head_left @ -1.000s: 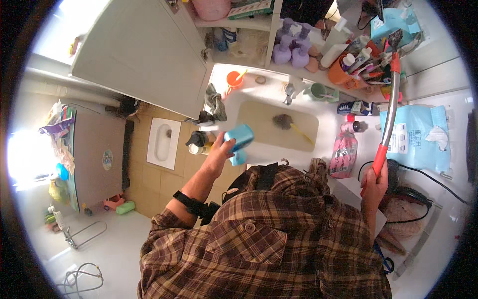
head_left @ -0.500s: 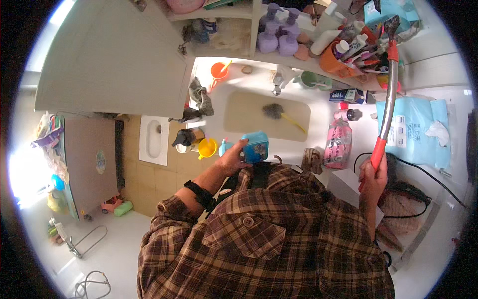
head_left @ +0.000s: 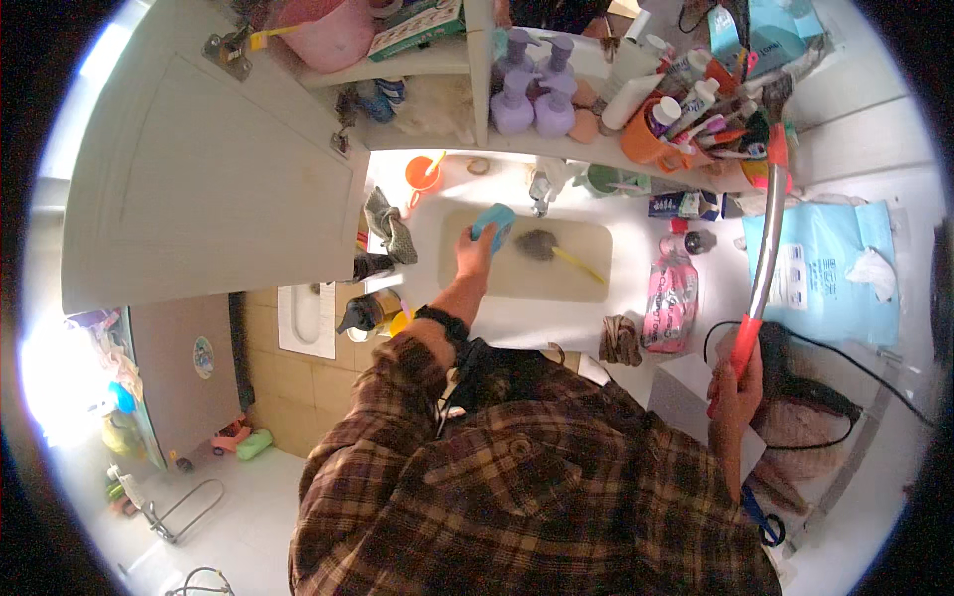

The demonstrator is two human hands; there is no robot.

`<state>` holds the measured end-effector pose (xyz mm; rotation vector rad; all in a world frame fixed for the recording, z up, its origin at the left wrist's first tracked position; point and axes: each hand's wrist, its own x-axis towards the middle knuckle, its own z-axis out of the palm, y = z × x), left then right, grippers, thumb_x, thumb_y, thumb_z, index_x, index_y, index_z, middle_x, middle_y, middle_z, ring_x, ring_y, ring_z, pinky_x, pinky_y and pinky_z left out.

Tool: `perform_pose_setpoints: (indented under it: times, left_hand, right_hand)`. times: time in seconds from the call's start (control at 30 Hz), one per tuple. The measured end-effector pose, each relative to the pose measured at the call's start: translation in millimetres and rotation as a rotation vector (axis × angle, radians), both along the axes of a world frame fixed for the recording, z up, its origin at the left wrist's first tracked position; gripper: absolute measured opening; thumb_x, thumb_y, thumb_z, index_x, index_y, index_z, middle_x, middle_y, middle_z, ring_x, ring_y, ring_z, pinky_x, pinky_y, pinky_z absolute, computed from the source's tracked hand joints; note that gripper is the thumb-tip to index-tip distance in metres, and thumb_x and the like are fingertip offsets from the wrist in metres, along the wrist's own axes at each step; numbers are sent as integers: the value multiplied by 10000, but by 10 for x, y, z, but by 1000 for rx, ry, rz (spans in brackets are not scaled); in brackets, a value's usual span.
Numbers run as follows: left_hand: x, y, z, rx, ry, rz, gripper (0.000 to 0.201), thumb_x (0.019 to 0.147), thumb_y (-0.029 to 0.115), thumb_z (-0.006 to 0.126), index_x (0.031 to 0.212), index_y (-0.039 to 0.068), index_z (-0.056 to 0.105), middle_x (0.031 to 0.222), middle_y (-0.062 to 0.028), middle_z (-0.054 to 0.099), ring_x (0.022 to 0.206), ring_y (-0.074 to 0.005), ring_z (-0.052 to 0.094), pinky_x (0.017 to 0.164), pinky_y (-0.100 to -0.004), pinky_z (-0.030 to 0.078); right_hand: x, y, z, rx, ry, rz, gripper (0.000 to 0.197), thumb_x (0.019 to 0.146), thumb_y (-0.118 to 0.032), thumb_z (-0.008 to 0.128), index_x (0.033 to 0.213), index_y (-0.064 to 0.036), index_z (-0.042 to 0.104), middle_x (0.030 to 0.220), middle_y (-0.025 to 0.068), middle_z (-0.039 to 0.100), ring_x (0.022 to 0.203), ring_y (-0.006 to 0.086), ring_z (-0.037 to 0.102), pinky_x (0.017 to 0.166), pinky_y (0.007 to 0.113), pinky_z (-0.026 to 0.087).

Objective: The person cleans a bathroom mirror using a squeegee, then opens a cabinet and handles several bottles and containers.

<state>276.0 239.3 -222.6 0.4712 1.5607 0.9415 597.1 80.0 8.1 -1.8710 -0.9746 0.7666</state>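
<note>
My left hand (head_left: 477, 254) is closed around a small blue plastic box (head_left: 494, 226), which hangs over the upper left part of the sink (head_left: 457, 328). In the basin's cloudy water lies a grey scrubbing brush with a yellow handle (head_left: 576, 265), just right of the box. Off to the right, my right hand (head_left: 737, 385) grips the red handle of a long metal rod (head_left: 771, 233). The rod stands up past the sink's right side, with a second red sleeve near its top. Its dark, bristly-looking head is too blurred to make out.
Purple pump bottles (head_left: 534, 89) and an orange cup full of tubes (head_left: 646, 134) crowd the ledge behind the sink. A white cabinet door (head_left: 219, 199) swings out at left. A pink packet (head_left: 672, 303) and a blue wipes pack (head_left: 825, 268) lie at right.
My left hand has carried the blue box forward from the sink's near edge to over the basin. My right hand still grips the rod. The view has tilted slightly, showing more of the shelf.
</note>
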Motion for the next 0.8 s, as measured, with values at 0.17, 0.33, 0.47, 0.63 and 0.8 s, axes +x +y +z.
perform_pose_setpoints:
  times: [0.17, 0.33, 0.47, 0.63, 0.8]
  left_hand:
    - [241, 444, -357, 22, 662, -89, 582, 628, 424, 657, 1098, 112, 512, 1154, -157, 428, 1033, -319, 415, 858, -453, 364]
    - [490, 702, -525, 275, 1019, -85, 590, 567, 321, 721, 1070, 106, 499, 1125, -178, 405, 1075, -375, 342, 861, -502, 341]
    - [543, 951, -891, 489, 1114, -144, 631, 532, 204, 742, 1090, 98, 467, 1178, -200, 373, 1105, -415, 309, 884, -507, 324]
    - [548, 1119, -1164, 496, 1068, -198, 562, 579, 144, 744, 1068, 92, 472, 1202, -181, 342, 1153, -402, 270, 964, -462, 278]
    - [534, 1203, -1152, 347, 1182, -372, 577, 584, 213, 736, 1084, 124, 462, 1194, -140, 364, 1191, -329, 271, 946, -454, 290]
  right_hand:
    - [-87, -44, -1, 19, 86, -12, 511, 816, -71, 494, 1296, -64, 322, 665, 11, 486, 473, 41, 401, 405, 175, 328]
    - [239, -313, -343, 47, -70, 6, 566, 818, -148, 532, 1316, -69, 275, 660, -6, 465, 473, 47, 395, 406, 169, 316]
    - [440, -469, -716, 256, 227, -213, 607, 809, -195, 562, 1319, -64, 260, 666, -7, 460, 480, 54, 400, 406, 173, 315]
    - [137, -410, -569, 62, 9, -170, 632, 797, -229, 593, 1311, -58, 266, 725, 7, 471, 488, 66, 409, 411, 184, 326]
    - [534, -769, -839, 113, 260, -365, 620, 803, -200, 576, 1316, -61, 257, 745, 17, 496, 477, 65, 413, 396, 189, 321]
